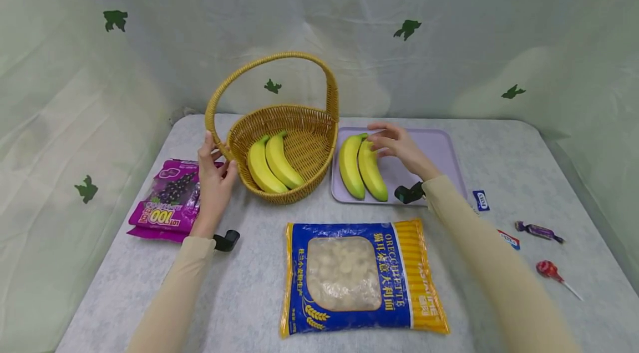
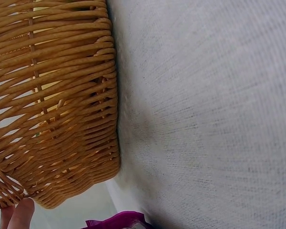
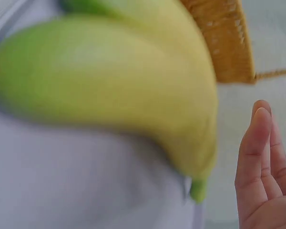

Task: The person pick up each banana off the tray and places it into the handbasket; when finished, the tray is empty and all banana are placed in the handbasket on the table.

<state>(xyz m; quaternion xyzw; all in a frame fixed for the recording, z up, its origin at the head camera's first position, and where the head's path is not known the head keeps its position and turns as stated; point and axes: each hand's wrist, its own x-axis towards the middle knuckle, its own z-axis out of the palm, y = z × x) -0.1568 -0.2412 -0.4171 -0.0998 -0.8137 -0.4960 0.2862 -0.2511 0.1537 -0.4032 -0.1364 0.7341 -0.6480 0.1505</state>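
Observation:
A wicker basket (image 1: 312, 153) with a tall arched handle holds two yellow bananas (image 1: 282, 161) side by side. At its left side my left hand (image 1: 214, 181) grips the basket where handle meets rim, thumb in front; the left wrist view shows fingertips (image 2: 22, 214) at the weave. Two more bananas (image 1: 369, 167), green at the ends, lie close together on a lilac tray (image 1: 424, 150). My right hand (image 1: 396, 147) hovers by the stem end of the right-hand one. In the right wrist view its fingers (image 3: 262, 143) are extended, with nothing between them.
Left of the basket lies a purple candy bag (image 1: 167, 197). A blue and yellow pasta bag (image 1: 344, 278) lies at the front. Small wrapped candies (image 1: 539, 231) and a red lollipop (image 1: 549, 270) are scattered at the right. A curtain (image 1: 349, 14) hangs behind the table.

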